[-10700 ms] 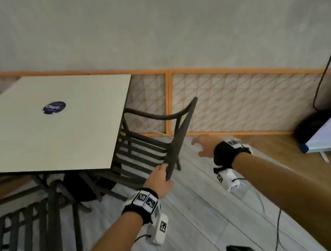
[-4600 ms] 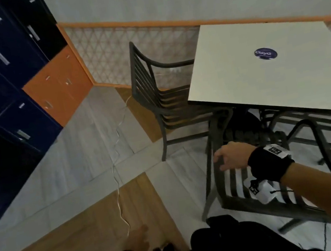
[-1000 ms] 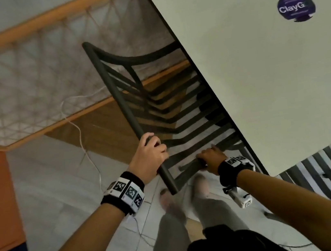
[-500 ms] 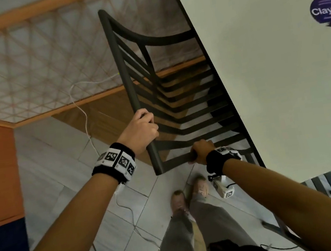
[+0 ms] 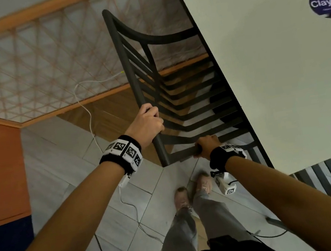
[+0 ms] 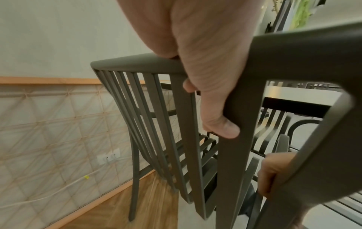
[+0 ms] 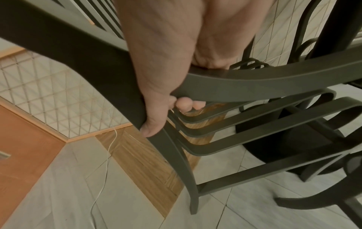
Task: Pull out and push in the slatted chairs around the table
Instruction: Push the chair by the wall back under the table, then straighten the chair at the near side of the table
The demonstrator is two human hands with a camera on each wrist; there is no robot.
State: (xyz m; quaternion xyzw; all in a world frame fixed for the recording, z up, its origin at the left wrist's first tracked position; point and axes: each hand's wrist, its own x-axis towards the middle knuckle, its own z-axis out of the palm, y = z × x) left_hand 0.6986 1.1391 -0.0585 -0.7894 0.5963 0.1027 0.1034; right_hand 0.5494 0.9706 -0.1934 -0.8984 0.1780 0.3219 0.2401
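Nearest me, the person's shoes (image 5: 191, 192) stand on the pale floor tiles (image 5: 62, 162), and just beyond them both hands are wrapped around the dark slatted chair (image 5: 180, 101): the right hand (image 5: 206, 145) curls round the armrest by the counter's corner, the left hand (image 5: 147, 126) clasps the top rail of the backrest. The chair's seat sits tucked under the white counter (image 5: 279, 86), with a white cable (image 5: 86, 107) and the netted wall panel (image 5: 33, 65) behind it.
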